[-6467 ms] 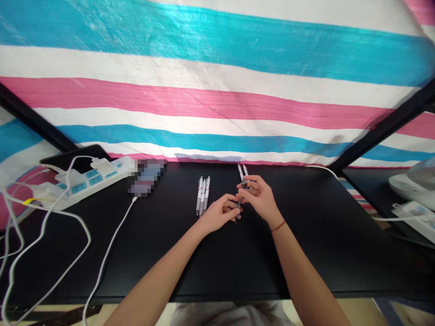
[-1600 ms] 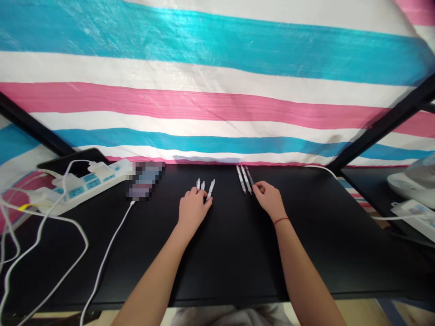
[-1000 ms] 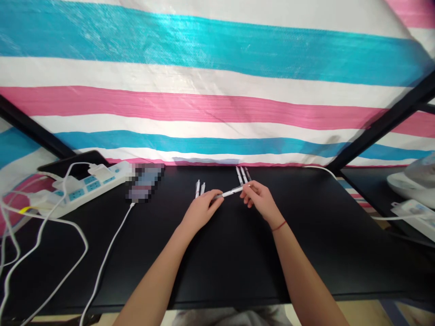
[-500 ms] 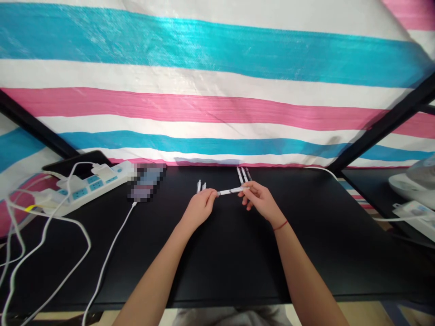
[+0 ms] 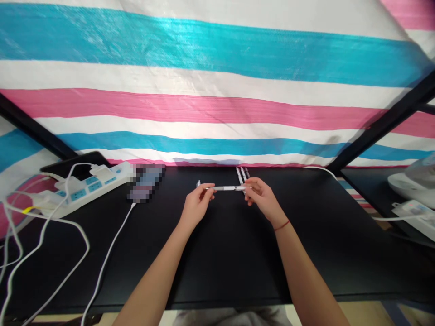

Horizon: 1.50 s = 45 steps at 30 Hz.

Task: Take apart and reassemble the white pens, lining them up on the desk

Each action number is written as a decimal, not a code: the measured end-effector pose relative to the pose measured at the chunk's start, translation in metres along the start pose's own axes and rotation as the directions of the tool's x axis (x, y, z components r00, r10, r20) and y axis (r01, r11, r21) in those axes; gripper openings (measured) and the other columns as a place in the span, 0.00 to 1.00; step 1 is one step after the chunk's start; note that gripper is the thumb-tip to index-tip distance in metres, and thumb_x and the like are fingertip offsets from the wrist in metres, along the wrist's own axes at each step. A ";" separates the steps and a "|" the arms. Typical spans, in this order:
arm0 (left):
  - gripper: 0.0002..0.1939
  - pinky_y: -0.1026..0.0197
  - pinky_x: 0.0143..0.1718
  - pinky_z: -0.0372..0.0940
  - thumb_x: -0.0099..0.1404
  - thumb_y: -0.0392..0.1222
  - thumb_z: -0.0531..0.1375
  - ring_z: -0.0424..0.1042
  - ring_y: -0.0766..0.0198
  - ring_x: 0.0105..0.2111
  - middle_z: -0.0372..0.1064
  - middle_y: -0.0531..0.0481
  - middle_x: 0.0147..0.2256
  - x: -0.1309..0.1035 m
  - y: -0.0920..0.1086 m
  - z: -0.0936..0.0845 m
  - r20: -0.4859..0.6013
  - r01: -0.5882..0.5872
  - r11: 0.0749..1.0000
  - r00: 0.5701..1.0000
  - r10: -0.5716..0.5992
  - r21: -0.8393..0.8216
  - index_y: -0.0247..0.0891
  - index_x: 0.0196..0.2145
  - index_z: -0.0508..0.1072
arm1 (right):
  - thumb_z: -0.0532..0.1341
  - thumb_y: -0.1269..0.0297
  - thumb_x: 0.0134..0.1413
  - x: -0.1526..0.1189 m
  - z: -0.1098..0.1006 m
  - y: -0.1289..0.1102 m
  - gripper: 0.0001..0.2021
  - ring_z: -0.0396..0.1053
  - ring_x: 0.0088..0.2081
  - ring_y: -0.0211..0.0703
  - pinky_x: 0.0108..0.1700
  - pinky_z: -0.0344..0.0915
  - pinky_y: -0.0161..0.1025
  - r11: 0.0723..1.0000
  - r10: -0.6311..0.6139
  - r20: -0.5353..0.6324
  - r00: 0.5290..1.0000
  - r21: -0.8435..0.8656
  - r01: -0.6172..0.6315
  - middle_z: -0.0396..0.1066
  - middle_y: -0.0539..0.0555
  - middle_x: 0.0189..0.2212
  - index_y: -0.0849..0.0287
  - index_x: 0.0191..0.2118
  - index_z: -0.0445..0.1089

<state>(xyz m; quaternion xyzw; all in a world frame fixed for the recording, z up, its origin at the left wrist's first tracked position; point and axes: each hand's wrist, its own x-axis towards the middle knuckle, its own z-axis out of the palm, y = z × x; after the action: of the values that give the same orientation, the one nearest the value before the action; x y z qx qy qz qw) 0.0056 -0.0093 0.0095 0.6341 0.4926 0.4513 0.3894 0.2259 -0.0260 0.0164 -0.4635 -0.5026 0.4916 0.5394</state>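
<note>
A white pen [image 5: 227, 188] is held level between my two hands above the black table [image 5: 217, 253]. My left hand [image 5: 196, 203] pinches its left end and my right hand [image 5: 261, 197] pinches its right end. Behind my left hand lie white pens [image 5: 198, 184], mostly hidden by the fingers. Three more pens [image 5: 242, 174] lie side by side just beyond my right hand, near the striped tarp [image 5: 217, 90].
A white power strip [image 5: 81, 185] with plugs and tangled white cables [image 5: 44, 235] sits at the left. A blurred phone [image 5: 146, 182] with a charging cable lies beside it. White objects and a cable [image 5: 411, 199] are on a lower surface at the right.
My left hand picked one pen from the left group and brought it toward the right hand. Both hands now hold it by its ends, raised and level.
</note>
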 end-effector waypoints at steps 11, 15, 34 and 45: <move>0.19 0.58 0.40 0.67 0.59 0.51 0.57 0.73 0.62 0.32 0.74 0.45 0.33 0.001 -0.002 0.000 0.018 0.054 0.992 0.998 -0.052 -0.111 0.36 0.43 0.72 | 0.59 0.51 0.51 0.001 -0.002 0.000 0.14 0.62 0.20 0.33 0.18 0.57 0.30 0.999 0.046 -0.070 0.996 -0.026 -0.047 0.67 0.50 0.27 0.58 0.36 0.66; 0.20 0.58 0.40 0.67 0.59 0.51 0.58 0.72 0.62 0.32 0.74 0.45 0.33 0.001 -0.002 0.001 0.026 0.061 0.989 0.998 -0.058 -0.135 0.35 0.43 0.73 | 0.58 0.48 0.51 0.003 -0.002 0.003 0.17 0.63 0.20 0.33 0.17 0.56 0.30 0.995 0.096 -0.118 0.988 -0.031 -0.100 0.69 0.52 0.27 0.59 0.36 0.66; 0.20 0.59 0.37 0.66 0.59 0.52 0.57 0.71 0.63 0.31 0.74 0.45 0.32 0.003 -0.004 0.000 0.006 0.058 0.989 0.998 -0.058 -0.133 0.35 0.43 0.72 | 0.62 0.51 0.47 0.002 -0.006 0.005 0.15 0.59 0.21 0.33 0.21 0.56 0.31 0.995 0.094 -0.033 0.995 -0.034 -0.095 0.64 0.48 0.21 0.59 0.29 0.67; 0.19 0.60 0.36 0.66 0.59 0.52 0.58 0.71 0.64 0.30 0.74 0.46 0.32 0.003 -0.005 0.000 -0.013 0.052 0.988 0.998 -0.055 -0.147 0.36 0.42 0.73 | 0.62 0.50 0.48 0.000 -0.004 0.001 0.15 0.60 0.21 0.35 0.21 0.58 0.32 0.995 0.064 -0.026 0.998 -0.074 -0.065 0.64 0.49 0.21 0.58 0.30 0.66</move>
<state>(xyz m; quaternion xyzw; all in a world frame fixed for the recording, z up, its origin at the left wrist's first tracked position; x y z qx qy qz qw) 0.0047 -0.0056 0.0054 0.5864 0.4780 0.4811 0.4429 0.2300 -0.0257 0.0151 -0.5049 -0.4990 0.4842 0.5115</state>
